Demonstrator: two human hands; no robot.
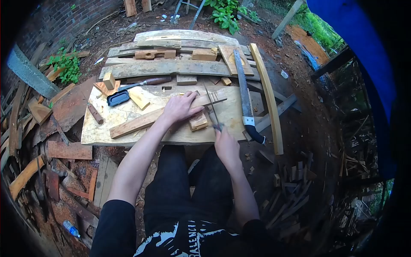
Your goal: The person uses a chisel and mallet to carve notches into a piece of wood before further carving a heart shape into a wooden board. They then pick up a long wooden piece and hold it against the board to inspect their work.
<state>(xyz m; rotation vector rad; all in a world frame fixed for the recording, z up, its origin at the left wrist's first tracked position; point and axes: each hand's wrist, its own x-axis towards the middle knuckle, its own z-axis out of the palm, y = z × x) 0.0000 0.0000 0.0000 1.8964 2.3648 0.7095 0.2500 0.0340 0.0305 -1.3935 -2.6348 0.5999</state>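
Note:
My left hand point(180, 108) is closed over a long wooden strip point(137, 123), pressing it down near its notched right end. A short wood block point(198, 122) sits beneath that end. In my right hand point(227, 147) is the dark handle of a slim, narrow-bladed tool point(212, 103). Its blade lies across the strip beside several thin cuts, just right of my left fingers. Both hands are over a broad pale plank point(96, 132) that forms the work surface.
Right of the work lies a handsaw point(242, 88), with a long batten point(267, 98) beyond. A chisel point(147, 82), a black tray point(118, 98) and a wooden handle point(95, 113) rest on the left. Boards point(158, 68) span the back; scrap wood covers the ground on both sides.

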